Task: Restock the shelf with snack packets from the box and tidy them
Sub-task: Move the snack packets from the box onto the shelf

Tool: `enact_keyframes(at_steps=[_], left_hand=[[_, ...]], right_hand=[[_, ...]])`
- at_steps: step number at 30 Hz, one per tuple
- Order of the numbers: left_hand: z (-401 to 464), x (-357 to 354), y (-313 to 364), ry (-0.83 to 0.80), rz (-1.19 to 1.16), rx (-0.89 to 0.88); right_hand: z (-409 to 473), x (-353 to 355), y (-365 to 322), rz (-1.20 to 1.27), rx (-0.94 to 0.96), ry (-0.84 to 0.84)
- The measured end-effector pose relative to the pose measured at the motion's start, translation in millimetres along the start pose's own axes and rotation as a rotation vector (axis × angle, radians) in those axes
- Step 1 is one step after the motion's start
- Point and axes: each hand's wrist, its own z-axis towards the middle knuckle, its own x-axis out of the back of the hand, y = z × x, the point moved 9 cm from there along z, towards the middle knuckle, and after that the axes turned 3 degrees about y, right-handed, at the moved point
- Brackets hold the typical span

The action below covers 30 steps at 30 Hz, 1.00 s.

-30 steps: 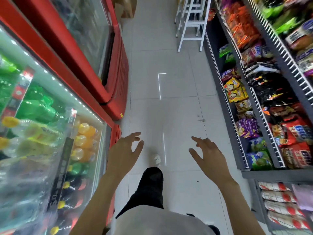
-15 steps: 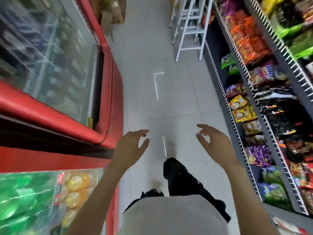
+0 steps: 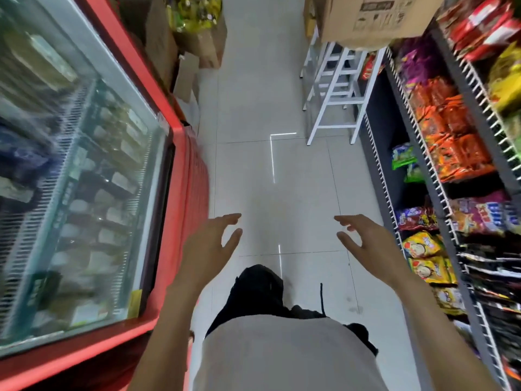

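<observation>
Both hands empty, left hand [image 3: 210, 244] and right hand [image 3: 366, 244] spread loose; cardboard box [image 3: 375, 18] way ahead of them probably light but bulky, so grab its bottom corners.

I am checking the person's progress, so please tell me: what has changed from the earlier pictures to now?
The person has walked forward along the aisle: the drinks fridge has passed out of view, the red freezer now lies alongside, and the stool and cardboard box are nearer. Both the left hand and right hand stay open and empty, held out in front.
</observation>
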Motion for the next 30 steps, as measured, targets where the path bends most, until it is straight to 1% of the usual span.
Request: enact_keyframes(at_steps=[4, 8, 13, 19, 22, 24, 27, 30], left_hand=[[98, 12, 6, 0.006, 0.097, -0.048], [199, 19, -6, -0.008, 0.152, -0.077], [328, 46, -27, -0.041, 0.204, -0.140], [478, 88, -31, 0.009, 0.218, -0.252], [546, 97, -36, 0.042, 0.171, -0.221], [592, 94, -39, 0.009, 0.179, -0.227], [663, 89, -36, -0.054, 0.203, -0.293], [734, 80, -32, -0.149, 0.308, -0.324]], right_hand=[[95, 6, -9, -0.040, -0.010, -0.011], [193, 6, -18, -0.079, -0.023, -0.022], [307, 23, -40, -0.058, -0.096, 0.041], [438, 49, -68, -0.095, -0.130, 0.092], [501, 59, -73, -0.118, -0.139, 0.084], [543, 64, -73, -0.125, -0.134, 0.090], [609, 72, -72, -0.144, -0.121, 0.095], [675, 77, -65, -0.153, -0.132, 0.014]])
